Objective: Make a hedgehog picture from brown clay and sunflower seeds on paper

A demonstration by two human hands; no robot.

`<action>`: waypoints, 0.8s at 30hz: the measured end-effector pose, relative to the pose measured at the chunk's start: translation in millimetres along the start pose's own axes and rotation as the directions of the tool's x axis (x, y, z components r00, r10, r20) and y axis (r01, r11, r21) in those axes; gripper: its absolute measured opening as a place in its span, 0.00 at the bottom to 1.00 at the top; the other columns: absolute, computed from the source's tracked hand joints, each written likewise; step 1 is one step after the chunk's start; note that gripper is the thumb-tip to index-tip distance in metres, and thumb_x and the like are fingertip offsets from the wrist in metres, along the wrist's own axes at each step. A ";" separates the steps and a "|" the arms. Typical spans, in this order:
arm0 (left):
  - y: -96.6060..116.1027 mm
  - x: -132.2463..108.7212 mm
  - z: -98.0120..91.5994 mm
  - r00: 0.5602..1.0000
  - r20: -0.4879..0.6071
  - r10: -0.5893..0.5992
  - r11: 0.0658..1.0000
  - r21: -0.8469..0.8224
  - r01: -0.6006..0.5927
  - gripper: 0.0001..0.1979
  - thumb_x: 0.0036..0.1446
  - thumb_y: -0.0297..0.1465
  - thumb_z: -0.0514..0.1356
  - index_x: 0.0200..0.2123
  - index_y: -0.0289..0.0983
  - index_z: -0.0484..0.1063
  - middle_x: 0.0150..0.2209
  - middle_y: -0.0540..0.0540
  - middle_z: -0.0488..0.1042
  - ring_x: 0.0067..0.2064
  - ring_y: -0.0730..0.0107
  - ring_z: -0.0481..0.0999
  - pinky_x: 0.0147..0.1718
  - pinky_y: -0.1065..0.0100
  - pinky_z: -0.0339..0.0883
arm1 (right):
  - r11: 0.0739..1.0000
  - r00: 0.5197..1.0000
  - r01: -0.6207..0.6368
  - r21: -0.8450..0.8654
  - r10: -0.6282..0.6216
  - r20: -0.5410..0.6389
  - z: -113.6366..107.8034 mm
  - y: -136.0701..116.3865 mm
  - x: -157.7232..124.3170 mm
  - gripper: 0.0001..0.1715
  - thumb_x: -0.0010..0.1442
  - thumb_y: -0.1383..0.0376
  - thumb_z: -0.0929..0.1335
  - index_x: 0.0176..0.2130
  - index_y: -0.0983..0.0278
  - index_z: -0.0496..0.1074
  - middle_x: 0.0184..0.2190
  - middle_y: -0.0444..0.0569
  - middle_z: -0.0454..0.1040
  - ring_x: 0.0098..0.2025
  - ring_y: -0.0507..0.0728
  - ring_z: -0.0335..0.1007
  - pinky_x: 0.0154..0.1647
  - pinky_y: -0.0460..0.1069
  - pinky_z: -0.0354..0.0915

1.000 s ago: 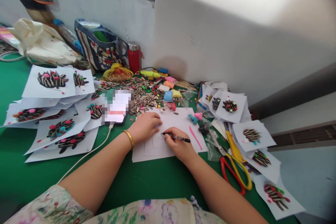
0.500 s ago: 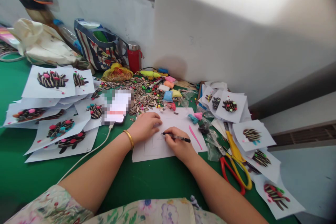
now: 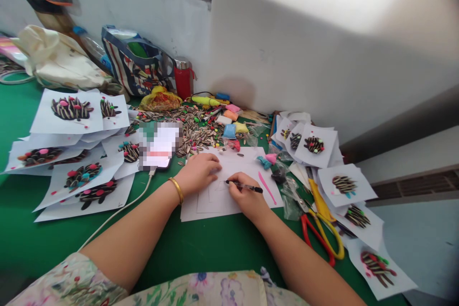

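A black pen (image 3: 247, 186) is gripped in my right hand (image 3: 245, 198), its tip on or just above a white sheet of paper (image 3: 211, 214). Thin drawn lines show on the sheet near the tip. Flat on the paper's left part lies my left hand (image 3: 201, 171), fingers stretched out and holding nothing. To the right of the pen a pink strip (image 3: 267, 188) rests on the sheet. Lumps of blue clay (image 3: 264, 162) and pink clay (image 3: 271, 158) sit by its upper right corner.
Sunflower seeds (image 3: 197, 129) are heaped behind the paper. A phone (image 3: 161, 146) with a white cable lies left. Scissors (image 3: 321, 234) and a yellow cutter (image 3: 319, 196) are on the right. Sheets with seed hedgehogs (image 3: 71, 107) stack on both sides. A red flask (image 3: 183, 79) stands behind.
My right hand and the pen have shifted slightly to the right across the paper. My left hand has stayed in place.
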State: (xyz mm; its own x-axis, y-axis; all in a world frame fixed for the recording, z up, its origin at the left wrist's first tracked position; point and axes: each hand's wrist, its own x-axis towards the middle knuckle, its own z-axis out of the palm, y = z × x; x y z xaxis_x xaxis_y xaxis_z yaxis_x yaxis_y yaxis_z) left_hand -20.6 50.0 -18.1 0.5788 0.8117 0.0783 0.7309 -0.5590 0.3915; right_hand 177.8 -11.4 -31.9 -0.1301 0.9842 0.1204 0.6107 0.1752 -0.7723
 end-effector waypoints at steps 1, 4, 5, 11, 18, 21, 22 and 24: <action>0.1 -0.1 -0.2 1.000 -0.001 -0.001 1.000 0.000 0.001 0.13 0.55 0.30 0.64 0.45 0.43 0.78 0.51 0.45 0.75 0.54 0.57 0.72 0.54 0.57 0.62 | 1.000 1.000 0.000 -0.002 0.000 -0.004 -0.1 0.1 0.1 0.08 0.59 0.65 0.65 0.37 0.61 0.74 0.31 0.46 0.77 0.34 0.56 0.72 0.37 0.49 0.66; 0.2 -0.4 -0.5 1.000 0.001 -0.001 1.000 -0.002 0.001 0.13 0.55 0.29 0.64 0.45 0.43 0.78 0.51 0.45 0.75 0.54 0.57 0.72 0.54 0.57 0.62 | 1.000 1.000 -0.002 -0.006 0.002 -0.007 -0.3 0.4 0.1 0.08 0.59 0.65 0.64 0.36 0.61 0.74 0.31 0.46 0.77 0.34 0.56 0.72 0.37 0.49 0.66; 0.2 -0.4 -0.5 1.000 0.001 0.000 1.000 -0.002 0.000 0.13 0.55 0.29 0.64 0.45 0.43 0.78 0.51 0.45 0.75 0.54 0.57 0.72 0.54 0.57 0.62 | 1.000 1.000 -0.004 -0.004 0.004 -0.009 -0.3 0.5 0.0 0.08 0.59 0.65 0.64 0.36 0.61 0.74 0.31 0.46 0.77 0.34 0.56 0.72 0.38 0.49 0.66; 0.0 0.1 0.8 1.000 -0.003 -0.003 1.000 -0.003 0.003 0.14 0.54 0.29 0.65 0.45 0.43 0.78 0.51 0.45 0.75 0.54 0.57 0.72 0.55 0.57 0.62 | 1.000 1.000 0.001 -0.007 -0.001 -0.007 -0.2 1.1 -0.4 0.08 0.59 0.65 0.64 0.36 0.61 0.74 0.31 0.46 0.77 0.34 0.56 0.71 0.37 0.49 0.65; 1.2 0.2 -1.1 1.000 0.007 -0.011 1.000 -0.009 0.011 0.14 0.54 0.29 0.64 0.45 0.43 0.78 0.51 0.45 0.75 0.54 0.57 0.72 0.55 0.56 0.62 | 1.000 1.000 0.000 0.000 0.000 0.004 0.3 1.7 -1.1 0.08 0.58 0.65 0.64 0.34 0.61 0.74 0.29 0.45 0.75 0.32 0.55 0.70 0.34 0.48 0.63; 0.9 0.0 -0.9 1.000 0.003 -0.007 1.000 -0.007 0.007 0.13 0.55 0.29 0.64 0.45 0.43 0.78 0.51 0.45 0.75 0.54 0.57 0.72 0.54 0.56 0.62 | 1.000 1.000 -0.008 0.001 0.008 0.010 -0.2 1.1 -1.0 0.08 0.57 0.66 0.64 0.33 0.61 0.74 0.28 0.45 0.75 0.30 0.55 0.69 0.32 0.48 0.62; 0.6 0.0 -0.5 1.000 0.002 -0.005 1.000 -0.007 0.005 0.13 0.55 0.29 0.63 0.45 0.43 0.78 0.51 0.45 0.75 0.54 0.57 0.72 0.54 0.56 0.62 | 1.000 1.000 -0.011 0.005 0.011 0.013 -0.4 0.8 -1.1 0.08 0.57 0.66 0.64 0.32 0.61 0.73 0.27 0.45 0.75 0.30 0.55 0.69 0.32 0.48 0.62; 0.1 0.0 0.1 1.000 0.002 -0.002 1.000 -0.006 0.002 0.13 0.55 0.29 0.63 0.45 0.43 0.78 0.51 0.45 0.75 0.54 0.57 0.72 0.54 0.56 0.62 | 1.000 1.000 -0.011 0.012 0.011 0.017 -1.0 0.3 -1.2 0.08 0.56 0.66 0.64 0.31 0.61 0.73 0.27 0.45 0.74 0.30 0.55 0.69 0.31 0.48 0.62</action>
State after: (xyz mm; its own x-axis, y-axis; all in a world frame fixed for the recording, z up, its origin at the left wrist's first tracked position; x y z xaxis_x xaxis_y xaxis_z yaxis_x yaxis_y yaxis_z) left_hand -20.5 50.0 -18.2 0.5785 0.8122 0.0754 0.7295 -0.5566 0.3975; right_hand 178.9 -12.6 -31.7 -0.1367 0.9854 0.1014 0.6026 0.1640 -0.7810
